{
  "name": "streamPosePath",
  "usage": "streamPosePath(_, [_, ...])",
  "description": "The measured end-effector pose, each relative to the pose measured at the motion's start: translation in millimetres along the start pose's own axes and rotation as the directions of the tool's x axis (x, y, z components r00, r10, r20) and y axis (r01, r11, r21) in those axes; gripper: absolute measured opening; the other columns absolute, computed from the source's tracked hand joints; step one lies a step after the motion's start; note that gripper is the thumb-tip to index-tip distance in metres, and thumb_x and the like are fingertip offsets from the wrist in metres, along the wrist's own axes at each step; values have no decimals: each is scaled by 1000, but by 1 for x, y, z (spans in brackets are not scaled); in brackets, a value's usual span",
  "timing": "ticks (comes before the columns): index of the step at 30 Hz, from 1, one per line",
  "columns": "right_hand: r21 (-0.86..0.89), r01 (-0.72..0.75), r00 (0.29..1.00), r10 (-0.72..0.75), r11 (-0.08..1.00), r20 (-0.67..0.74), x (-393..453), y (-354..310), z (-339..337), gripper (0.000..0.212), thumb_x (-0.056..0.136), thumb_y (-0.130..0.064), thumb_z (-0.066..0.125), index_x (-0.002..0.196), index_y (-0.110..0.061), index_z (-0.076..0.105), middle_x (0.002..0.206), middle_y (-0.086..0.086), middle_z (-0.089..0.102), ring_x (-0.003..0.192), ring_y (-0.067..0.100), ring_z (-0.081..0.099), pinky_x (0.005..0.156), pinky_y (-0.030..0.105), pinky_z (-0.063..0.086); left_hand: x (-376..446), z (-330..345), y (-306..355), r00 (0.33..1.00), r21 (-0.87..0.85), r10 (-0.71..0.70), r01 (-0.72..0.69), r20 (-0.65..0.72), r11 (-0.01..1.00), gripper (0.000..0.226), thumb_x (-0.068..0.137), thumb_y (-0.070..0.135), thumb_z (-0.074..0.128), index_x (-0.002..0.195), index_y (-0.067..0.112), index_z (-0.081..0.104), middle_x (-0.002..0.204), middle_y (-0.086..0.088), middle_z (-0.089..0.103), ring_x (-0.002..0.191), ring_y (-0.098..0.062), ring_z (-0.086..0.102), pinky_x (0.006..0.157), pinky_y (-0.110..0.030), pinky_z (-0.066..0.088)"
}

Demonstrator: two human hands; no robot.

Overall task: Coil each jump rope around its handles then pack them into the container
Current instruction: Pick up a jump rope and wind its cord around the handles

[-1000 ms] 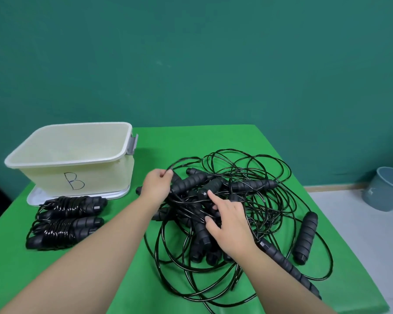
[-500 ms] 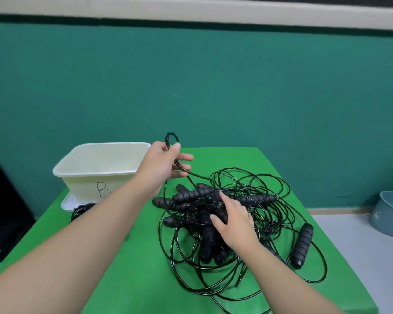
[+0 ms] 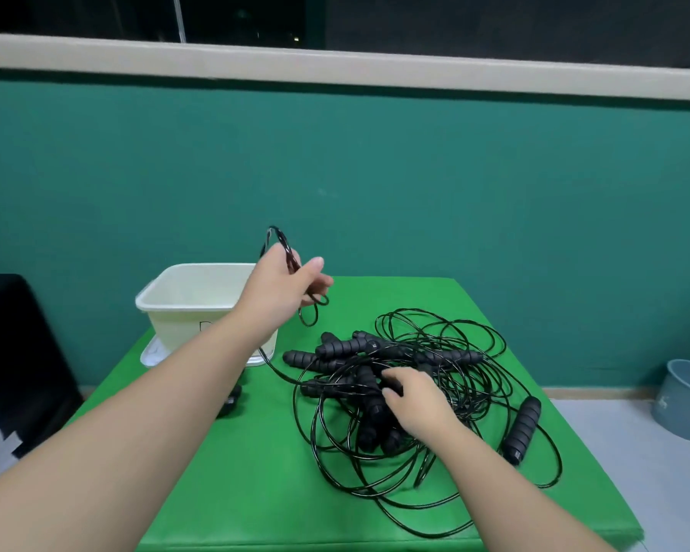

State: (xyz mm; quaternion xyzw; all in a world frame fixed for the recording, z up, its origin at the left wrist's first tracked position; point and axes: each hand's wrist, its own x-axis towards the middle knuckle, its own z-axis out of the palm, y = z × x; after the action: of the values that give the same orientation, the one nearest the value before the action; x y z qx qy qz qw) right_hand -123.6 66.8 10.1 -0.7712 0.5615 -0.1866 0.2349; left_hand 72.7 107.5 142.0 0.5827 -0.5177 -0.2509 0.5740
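Observation:
A tangled pile of black jump ropes (image 3: 419,376) with ribbed black handles lies on the green table (image 3: 255,472). My left hand (image 3: 283,288) is raised above the table in front of the container, shut on a loop of black cord (image 3: 279,241) that trails down to the pile. My right hand (image 3: 415,400) rests on the middle of the pile, fingers curled around a handle. One handle (image 3: 522,428) lies apart at the right. The cream plastic container (image 3: 192,300) stands at the back left on its white lid, partly hidden by my left arm.
A coiled rope bundle (image 3: 230,400) peeks out beside my left forearm. A grey bucket (image 3: 686,400) stands on the floor at the right. A dark object (image 3: 17,352) sits left of the table. The teal wall runs behind.
My left hand has lifted a loop of cord up from the pile and away toward the container. My right hand stayed pressed on the pile. The view has tilted upward.

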Motion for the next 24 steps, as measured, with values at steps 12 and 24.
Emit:
streamPosePath(12, [-318, 48, 998, -29, 947, 63, 8, 19, 23, 53, 95, -10, 41, 144, -30, 35, 137, 0, 43, 131, 17, 24, 101, 36, 21, -26, 44, -91, 950, 155, -274, 252, 150, 955, 14, 100, 18, 41, 103, 9, 51, 64, -5, 66, 59, -18, 66, 66, -31, 57])
streamPosePath(24, [-241, 108, 967, -158, 965, -200, 9, 23, 17, 23, 94, -42, 52, 112, -39, 66, 102, -13, 65, 112, 8, 43, 82, 28, 11, -45, 90, -121, 860, 304, -283, 159, 424, 939, 16, 101, 26, 37, 110, 22, 50, 92, 5, 60, 48, -14, 56, 47, -23, 44])
